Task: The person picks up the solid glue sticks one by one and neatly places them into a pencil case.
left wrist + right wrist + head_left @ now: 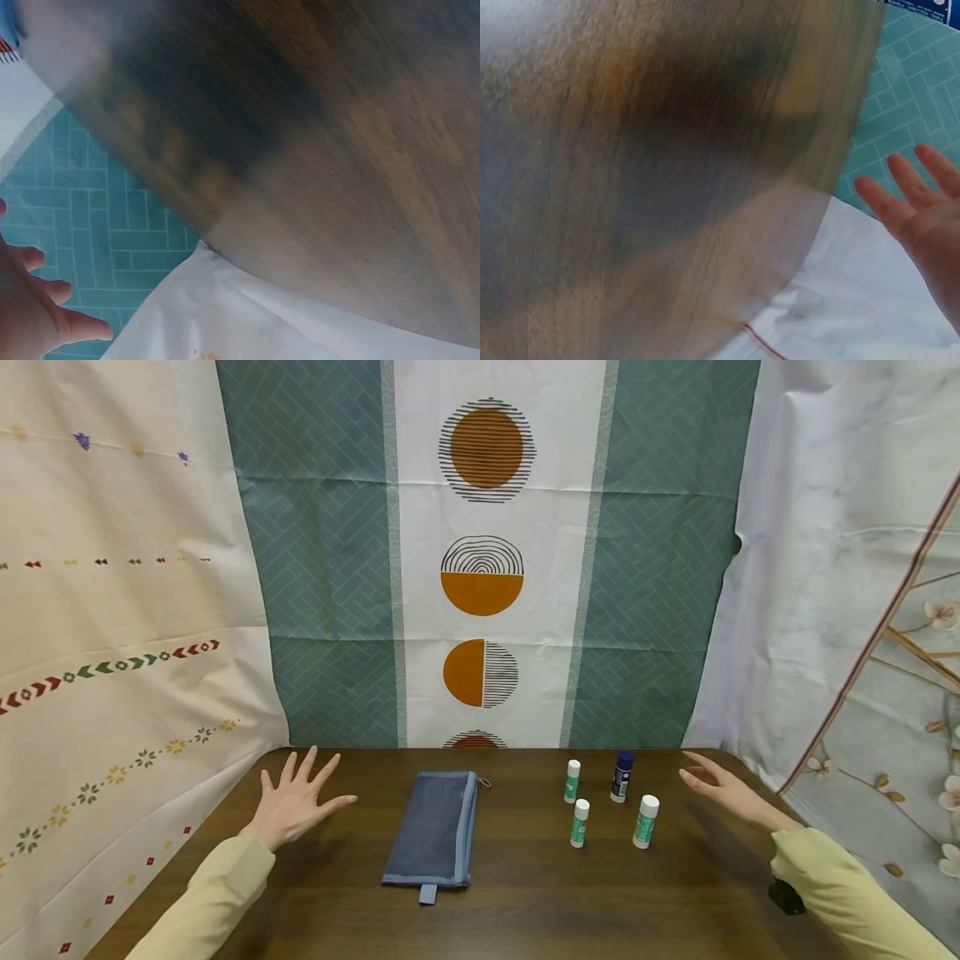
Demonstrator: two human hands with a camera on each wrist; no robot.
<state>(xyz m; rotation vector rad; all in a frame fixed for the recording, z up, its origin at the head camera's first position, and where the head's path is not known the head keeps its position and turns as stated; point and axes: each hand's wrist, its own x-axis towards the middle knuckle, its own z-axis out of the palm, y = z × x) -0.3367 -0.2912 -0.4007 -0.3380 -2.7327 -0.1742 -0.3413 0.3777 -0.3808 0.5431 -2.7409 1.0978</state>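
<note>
My left hand is held over the left side of the table with its fingers spread, holding nothing. To its right lies a flat blue mesh zip pouch with a small tab at its near end. My right hand hovers over the right side, fingers extended, also holding nothing. Left of it stand two slim white-and-green glue sticks, one behind the other, a thicker white-and-green glue stick and a dark blue one. In the wrist views the left hand and the right hand show spread fingers.
The dark wooden table ends at a green and white curtain with orange circles. A cream patterned cloth hangs at left, a white floral cloth at right. A small black object shows under the right sleeve.
</note>
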